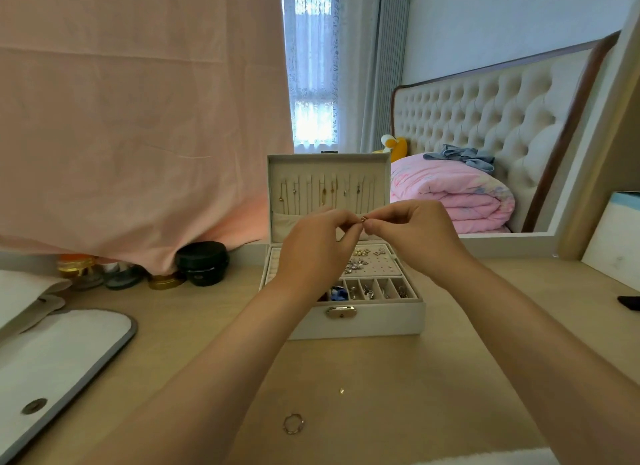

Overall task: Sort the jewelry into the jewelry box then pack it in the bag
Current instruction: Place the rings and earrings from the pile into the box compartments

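Observation:
A white jewelry box [360, 321] stands open on the wooden table, its lid upright with several necklaces hanging inside. Earrings lie on its tray and in the small front compartments. Above the box, my left hand [313, 248] and my right hand [414, 234] meet fingertip to fingertip, both pinching one small rose-gold earring [362, 219]. A wavy ring [293, 423] and a tiny gold stud [341, 391] lie on the table near me. A white bag with a grey rim [52, 367] lies at the left.
Dark and gold cosmetic jars [202, 263] line the back of the table under a pink cloth [138, 118]. A mirror at the right reflects a bed. A small black object [630, 302] lies at the right edge.

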Tool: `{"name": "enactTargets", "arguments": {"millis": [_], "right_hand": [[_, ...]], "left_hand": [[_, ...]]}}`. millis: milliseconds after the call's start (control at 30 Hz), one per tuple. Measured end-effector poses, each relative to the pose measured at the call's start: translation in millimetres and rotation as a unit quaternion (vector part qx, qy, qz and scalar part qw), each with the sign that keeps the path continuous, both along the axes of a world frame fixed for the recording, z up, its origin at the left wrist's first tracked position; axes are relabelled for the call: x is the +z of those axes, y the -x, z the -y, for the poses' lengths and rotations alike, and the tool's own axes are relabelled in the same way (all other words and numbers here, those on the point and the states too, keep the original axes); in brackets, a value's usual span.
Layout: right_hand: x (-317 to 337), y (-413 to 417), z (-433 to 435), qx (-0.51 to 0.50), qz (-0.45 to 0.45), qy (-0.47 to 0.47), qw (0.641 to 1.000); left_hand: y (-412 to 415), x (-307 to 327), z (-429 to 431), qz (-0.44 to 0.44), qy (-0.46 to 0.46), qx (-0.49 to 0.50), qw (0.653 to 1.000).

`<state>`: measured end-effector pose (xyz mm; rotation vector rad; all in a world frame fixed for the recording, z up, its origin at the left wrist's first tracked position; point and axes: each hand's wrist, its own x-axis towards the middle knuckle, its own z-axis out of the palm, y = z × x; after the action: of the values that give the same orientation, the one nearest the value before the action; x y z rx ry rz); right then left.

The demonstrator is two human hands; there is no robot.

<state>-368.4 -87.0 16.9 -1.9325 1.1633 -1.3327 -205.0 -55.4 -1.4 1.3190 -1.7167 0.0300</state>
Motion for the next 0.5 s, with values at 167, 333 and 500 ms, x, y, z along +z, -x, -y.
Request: {"name": "enactTargets", "arguments": {"millis": [167,333,500], "right_hand": [[-13.7,10.7,22.1,-0.03,-0.067,0.02,0.997],[-32.3,21.9,31.9,-0.077,-0.252,0.011,0.965],[-34.9,17.8,29.7,-0.088,-0.346,0.048,0.933]], "left_hand": [[0.6,-7.6,24.8,-0.006,-0.056,-0.027,0.998],[-2.6,-17.8,35.1,-0.039,-0.083,-0.049,0.995],[-7.0,-19.2,36.4,-0.058,-0.08,-0.048,0.994]]}}
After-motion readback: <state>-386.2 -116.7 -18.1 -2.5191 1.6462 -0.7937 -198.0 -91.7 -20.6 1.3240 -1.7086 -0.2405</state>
